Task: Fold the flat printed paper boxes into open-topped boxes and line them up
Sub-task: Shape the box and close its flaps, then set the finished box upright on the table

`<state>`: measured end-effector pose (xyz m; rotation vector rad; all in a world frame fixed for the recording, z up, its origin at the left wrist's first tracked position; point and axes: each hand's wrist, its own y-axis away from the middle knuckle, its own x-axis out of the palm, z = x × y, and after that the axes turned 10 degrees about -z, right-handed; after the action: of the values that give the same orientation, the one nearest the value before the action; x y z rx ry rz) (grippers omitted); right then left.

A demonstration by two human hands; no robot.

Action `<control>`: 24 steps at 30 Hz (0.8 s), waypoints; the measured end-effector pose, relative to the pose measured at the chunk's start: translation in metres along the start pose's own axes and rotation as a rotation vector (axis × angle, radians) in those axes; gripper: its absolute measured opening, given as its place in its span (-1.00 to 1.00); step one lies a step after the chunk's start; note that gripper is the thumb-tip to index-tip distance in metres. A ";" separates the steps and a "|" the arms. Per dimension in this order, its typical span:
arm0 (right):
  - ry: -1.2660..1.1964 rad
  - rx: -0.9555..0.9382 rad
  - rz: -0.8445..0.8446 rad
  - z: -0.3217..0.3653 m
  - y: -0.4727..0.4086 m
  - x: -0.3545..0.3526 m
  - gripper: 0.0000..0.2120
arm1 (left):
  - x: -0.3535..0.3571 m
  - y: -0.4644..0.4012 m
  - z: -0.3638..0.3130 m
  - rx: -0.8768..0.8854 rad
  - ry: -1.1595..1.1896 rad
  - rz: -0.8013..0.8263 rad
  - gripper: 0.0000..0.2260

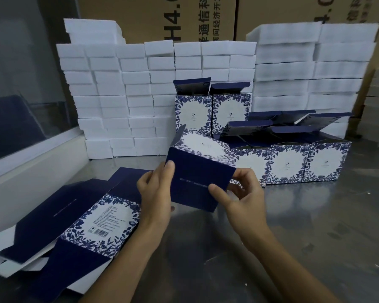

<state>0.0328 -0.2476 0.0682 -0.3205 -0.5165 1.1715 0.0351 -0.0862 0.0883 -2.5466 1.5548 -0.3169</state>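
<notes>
Box (200, 171), half-formed, sits mid-frame above the desk (315, 226), pinched by both hands: left hand (155, 189) at 9 o'clock, right hand (239, 193) at 4 o'clock. Folded boxes (289, 162) line up at 2 o'clock; flat blanks (74, 219) at 8.

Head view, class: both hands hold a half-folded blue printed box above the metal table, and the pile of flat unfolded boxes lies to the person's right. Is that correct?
Not quite. The head view shows the pile of flat boxes on the person's left, not right. The left hand and right hand do hold the half-folded box above the metal table.
</notes>
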 end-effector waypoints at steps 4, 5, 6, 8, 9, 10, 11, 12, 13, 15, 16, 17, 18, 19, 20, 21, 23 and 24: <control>0.165 -0.131 0.101 -0.004 0.007 0.004 -0.63 | -0.002 0.000 -0.003 -0.114 -0.003 -0.045 -0.13; 0.198 -0.168 0.122 -0.005 0.008 0.004 -0.67 | -0.003 0.000 -0.003 -0.133 0.037 -0.055 -0.14; 0.228 -0.206 0.147 -0.005 0.009 0.005 -0.70 | -0.003 -0.001 -0.003 -0.140 0.072 -0.068 -0.20; 0.250 -0.269 0.194 -0.006 0.009 0.005 -0.72 | -0.005 -0.004 -0.003 -0.170 0.153 -0.093 -0.36; 0.250 -0.302 0.217 -0.006 0.009 0.005 -0.76 | -0.007 -0.006 -0.003 -0.189 0.201 -0.103 -0.41; 0.252 -0.334 0.234 -0.005 0.010 0.005 -0.83 | -0.009 -0.008 -0.003 -0.192 0.233 -0.117 -0.45; 0.254 -0.357 0.237 -0.004 0.010 0.004 -0.92 | -0.011 -0.009 -0.004 -0.174 0.248 -0.135 -0.49; 0.244 -0.355 0.223 -0.004 0.010 0.003 -0.98 | -0.014 -0.009 -0.005 -0.139 0.249 -0.153 -0.52; 0.224 -0.336 0.178 -0.002 0.009 0.001 -0.93 | -0.016 -0.009 -0.005 -0.101 0.238 -0.166 -0.55; 0.183 -0.291 0.062 0.002 0.006 -0.001 -0.88 | -0.018 -0.008 -0.005 -0.038 0.202 -0.163 -0.59; 0.170 -0.265 0.007 0.004 0.004 -0.001 -0.87 | -0.019 -0.008 -0.006 -0.008 0.195 -0.147 -0.61; 0.155 -0.228 -0.036 0.007 0.002 -0.001 -0.88 | -0.019 -0.007 -0.007 0.019 0.193 -0.122 -0.63; 0.145 -0.180 -0.061 0.008 0.000 -0.002 -0.87 | -0.019 -0.006 -0.008 0.046 0.188 -0.094 -0.64; 0.144 -0.137 -0.065 0.009 -0.001 -0.002 -0.85 | -0.019 -0.004 -0.009 0.074 0.178 -0.071 -0.65; 0.154 -0.112 -0.051 0.009 -0.002 -0.003 -0.81 | -0.017 -0.002 -0.010 0.108 0.162 -0.059 -0.65; 0.166 -0.104 -0.029 0.009 -0.002 -0.004 -0.77 | -0.016 0.000 -0.012 0.153 0.141 -0.048 -0.66; 0.204 -0.146 0.001 0.012 0.001 -0.003 -0.73 | -0.013 0.006 -0.016 0.272 0.059 0.002 -0.70; 0.242 -0.194 0.000 0.013 0.002 -0.002 -0.70 | -0.012 0.008 -0.017 0.333 0.006 0.025 -0.70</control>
<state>0.0234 -0.2495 0.0780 -0.6205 -0.4177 1.0670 0.0189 -0.0794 0.1021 -2.2706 1.3984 -0.5322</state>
